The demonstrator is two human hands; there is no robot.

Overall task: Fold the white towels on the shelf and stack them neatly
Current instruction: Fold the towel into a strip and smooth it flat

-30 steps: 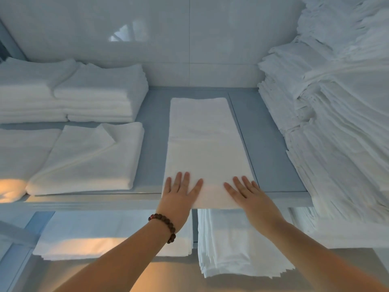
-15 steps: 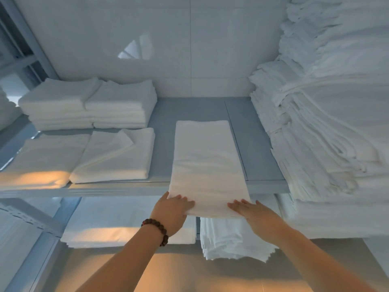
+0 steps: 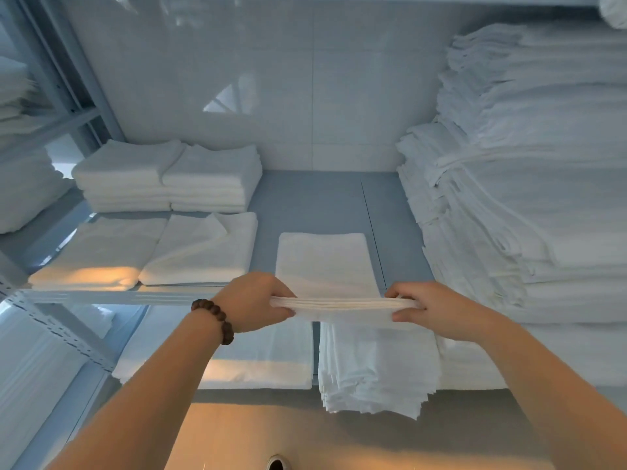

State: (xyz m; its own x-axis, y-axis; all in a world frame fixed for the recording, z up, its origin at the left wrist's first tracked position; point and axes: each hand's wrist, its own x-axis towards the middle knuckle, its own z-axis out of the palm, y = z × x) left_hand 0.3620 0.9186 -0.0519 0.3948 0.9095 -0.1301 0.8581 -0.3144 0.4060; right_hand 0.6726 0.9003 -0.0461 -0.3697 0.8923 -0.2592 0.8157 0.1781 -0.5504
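Observation:
A long, narrow folded white towel (image 3: pixel 324 262) lies lengthwise on the grey shelf (image 3: pixel 312 201), its near end lifted off the front edge. My left hand (image 3: pixel 252 301), with a bead bracelet on the wrist, grips the near left corner. My right hand (image 3: pixel 431 308) grips the near right corner. Between them the raised end shows as a thick layered edge. Two stacks of folded towels (image 3: pixel 169 178) stand at the back left of the shelf. In front of those stacks lie two flatter folded towels (image 3: pixel 200 252).
A tall, loose pile of white towels (image 3: pixel 515 171) fills the shelf's right side. On the lower shelf sit a flat folded sheet (image 3: pixel 261 357) and a stack of thin cloths (image 3: pixel 376 368). Metal shelf posts (image 3: pixel 64 79) and more linen stand at the left. A tiled wall is behind.
Both hands went from lying flat on the towel's near end to gripping its corners and lifting that end off the shelf edge. The view has tilted upward.

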